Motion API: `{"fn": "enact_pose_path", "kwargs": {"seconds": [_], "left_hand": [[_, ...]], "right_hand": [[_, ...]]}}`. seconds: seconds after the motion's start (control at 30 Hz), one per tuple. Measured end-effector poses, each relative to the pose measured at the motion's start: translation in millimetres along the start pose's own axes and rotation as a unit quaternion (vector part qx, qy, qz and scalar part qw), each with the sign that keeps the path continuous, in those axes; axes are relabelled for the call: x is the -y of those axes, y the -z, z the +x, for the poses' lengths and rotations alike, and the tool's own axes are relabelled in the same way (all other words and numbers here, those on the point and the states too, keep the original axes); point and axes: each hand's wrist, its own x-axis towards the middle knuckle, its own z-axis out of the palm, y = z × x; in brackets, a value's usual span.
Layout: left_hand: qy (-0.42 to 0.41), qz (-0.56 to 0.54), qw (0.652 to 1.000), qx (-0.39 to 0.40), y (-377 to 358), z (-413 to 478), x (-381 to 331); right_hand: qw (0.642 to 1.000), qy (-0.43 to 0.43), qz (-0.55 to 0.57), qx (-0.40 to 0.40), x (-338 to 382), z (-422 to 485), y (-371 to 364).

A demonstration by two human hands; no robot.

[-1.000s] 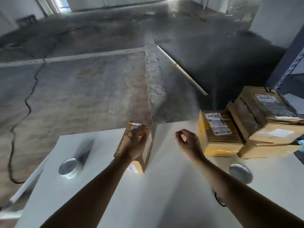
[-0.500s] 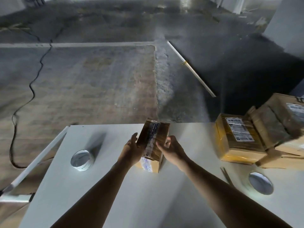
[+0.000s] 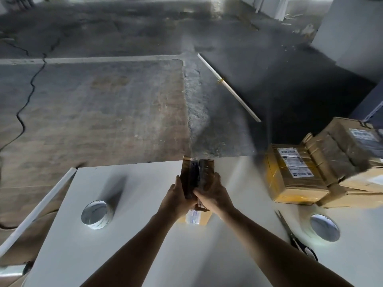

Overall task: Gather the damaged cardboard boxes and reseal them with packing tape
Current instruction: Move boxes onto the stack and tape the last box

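Small box (image 3: 207, 170): brown cardboard, on end on the counter (image 3: 145, 235), mid-width, its top reaching the counter's far edge; a dark seam runs down the face towards the person; a white label shows at its lower end.
Left hand (image 3: 178, 197): over the counter's middle; grip closed round the small box's left side.
Right hand (image 3: 213, 195): over the counter's middle; grip closed round the small box's right side, touching the left hand low on the box.
Left roll (image 3: 96, 214): tape, on its side on the counter's left part, well apart from the small box.
Right roll (image 3: 324, 226): tape, on the counter's right part, near edge.
Scissors (image 3: 290, 230): black handles, flat on the counter, just beside the right roll.
Labelled box (image 3: 294, 175): on the counter's right part, far edge; white labels on top, yellow tape low on its side.
Big boxes (image 3: 348, 150): stacked at the counter's far right corner, touching the labelled box.
Floor (image 3: 103, 110): worn concrete beyond the counter.
Cable (image 3: 27, 100): black, winding over the floor beyond the counter's left side.
Rod (image 3: 228, 87): white, lying on the floor beyond the counter's far edge.
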Motion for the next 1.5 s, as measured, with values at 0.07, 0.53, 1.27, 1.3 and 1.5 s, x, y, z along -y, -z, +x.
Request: {"fn": "enact_pose_path", "kwargs": {"seconds": [0.07, 0.53, 1.27, 1.3, 1.5], "left_hand": [[0.002, 0.006, 1.0, 0.0, -3.8, -3.9, -6.8], [-0.029, 0.108, 0.992, 0.052, -62.0, -13.0, -71.0], [-0.031, 0.157, 0.987, 0.027, -94.1, -44.2, -99.5], [-0.031, 0.158, 0.987, 0.03, -93.6, -45.3, -100.2], [-0.047, 0.142, 0.988, 0.035, -89.9, -43.6, -94.8]], "right_hand": [[1.0, 0.0, -0.011, -0.002, -1.6, -4.2, 9.8], [0.999, -0.002, -0.015, -0.039, -49.4, -40.1, 92.0], [0.992, 0.009, 0.123, 0.011, -120.2, -41.1, 120.6], [0.992, 0.01, 0.123, 0.01, -120.8, -40.9, 119.6], [0.998, 0.038, 0.046, 0.004, -113.0, -46.1, 117.6]]}}
